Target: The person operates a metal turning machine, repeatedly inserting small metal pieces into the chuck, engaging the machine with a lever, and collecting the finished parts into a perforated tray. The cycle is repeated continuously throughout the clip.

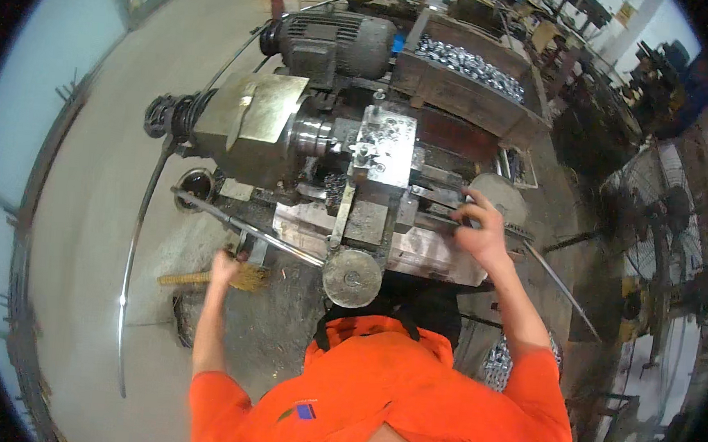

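Observation:
A small metal lathe [247,160] stands before me, its tool block [392,141] beside the round chuck [315,134]. My left hand [223,268] is at the lathe's lower left, its fingers curled; what they hold, if anything, is hidden. Under and around it lies a straw brush [250,279], and I cannot tell whether the hand touches it. My right hand [482,234] hovers at the right end of the lathe bed, close to its rails [438,196], with fingers bent and apart and nothing in them. A round handwheel [352,278] sits between my arms, nearest my body.
Behind the lathe are an electric motor [333,45] and a rusty bin [470,94] of small shiny metal parts. A long bar [247,228] slants across the front left. More shiny parts [498,362] lie low at my right. A fan [668,190] stands far right.

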A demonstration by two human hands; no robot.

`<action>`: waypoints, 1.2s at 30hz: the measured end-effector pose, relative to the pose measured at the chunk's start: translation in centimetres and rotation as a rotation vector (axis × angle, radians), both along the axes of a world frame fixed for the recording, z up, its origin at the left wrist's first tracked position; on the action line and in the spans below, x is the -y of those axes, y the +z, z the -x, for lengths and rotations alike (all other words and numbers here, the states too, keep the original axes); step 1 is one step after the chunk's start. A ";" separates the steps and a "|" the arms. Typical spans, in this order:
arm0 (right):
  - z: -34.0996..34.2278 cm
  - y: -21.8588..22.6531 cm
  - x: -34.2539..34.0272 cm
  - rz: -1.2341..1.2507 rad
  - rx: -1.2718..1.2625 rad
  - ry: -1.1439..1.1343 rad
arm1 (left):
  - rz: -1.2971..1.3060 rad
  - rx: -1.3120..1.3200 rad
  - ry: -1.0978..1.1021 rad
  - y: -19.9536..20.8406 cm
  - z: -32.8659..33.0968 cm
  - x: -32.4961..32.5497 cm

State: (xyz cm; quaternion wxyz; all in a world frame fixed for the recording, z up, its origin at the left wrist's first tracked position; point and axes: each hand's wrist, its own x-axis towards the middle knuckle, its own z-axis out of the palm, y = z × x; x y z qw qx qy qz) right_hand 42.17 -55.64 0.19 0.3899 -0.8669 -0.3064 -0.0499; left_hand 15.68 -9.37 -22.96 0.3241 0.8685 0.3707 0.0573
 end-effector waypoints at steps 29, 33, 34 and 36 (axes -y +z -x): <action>15.8 -16.3 30.2 -0.023 -0.738 -0.603 | 0.406 0.405 0.377 9.2 -7.1 -1.4; 17.4 -11.2 23.5 -0.189 -0.889 -0.720 | 0.394 0.381 0.364 11.3 -7.5 0.6; 17.6 -11.0 23.1 -0.200 -0.844 -0.706 | 0.381 0.374 0.361 10.9 -7.4 0.2; 17.9 -11.3 22.8 -0.158 -0.769 -0.696 | 0.359 0.360 0.357 10.0 -7.4 -0.7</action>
